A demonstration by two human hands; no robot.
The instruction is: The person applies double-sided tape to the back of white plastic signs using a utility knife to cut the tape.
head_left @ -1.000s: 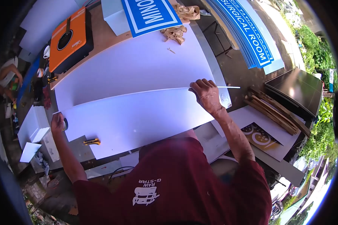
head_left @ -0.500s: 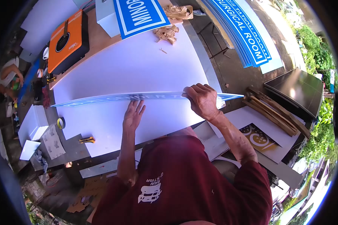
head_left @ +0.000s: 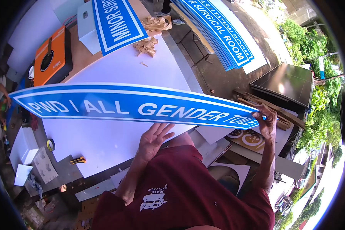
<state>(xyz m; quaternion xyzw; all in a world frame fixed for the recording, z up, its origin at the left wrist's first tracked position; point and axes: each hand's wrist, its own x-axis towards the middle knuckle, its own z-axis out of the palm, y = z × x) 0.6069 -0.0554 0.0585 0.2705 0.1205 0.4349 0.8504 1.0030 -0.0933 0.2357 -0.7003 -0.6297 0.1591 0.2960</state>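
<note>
A long blue sign (head_left: 142, 105) with white lettering, "PWD | ALL GENDER TOILET", is raised over the white sheet on the table, its face toward me. My right hand (head_left: 267, 120) pinches the sign's right end between thumb and fingers. Under the sign's lower edge, my left hand (head_left: 152, 142) is open, fingers stretched out and fingertips right at that edge. The white sheet (head_left: 99, 143) spreads beneath both. A yellow-and-black utility knife (head_left: 78, 160) lies near the sheet's left corner, with a roll of tape (head_left: 50, 145) farther left.
Beyond the sign lie a blue "MINOR SURGICAL" sign (head_left: 120, 32), crumpled brown tape (head_left: 146, 46) and an orange guitar-printed box (head_left: 50, 55). A stack of blue signs (head_left: 222, 42) rests on another table at back right. Wooden strips (head_left: 283, 115) and a dark panel (head_left: 283, 84) are at right.
The sign has turned from nearly edge-on to showing its lettered face. My right hand has moved right and down to its end; the left has shifted right. The view has swung.
</note>
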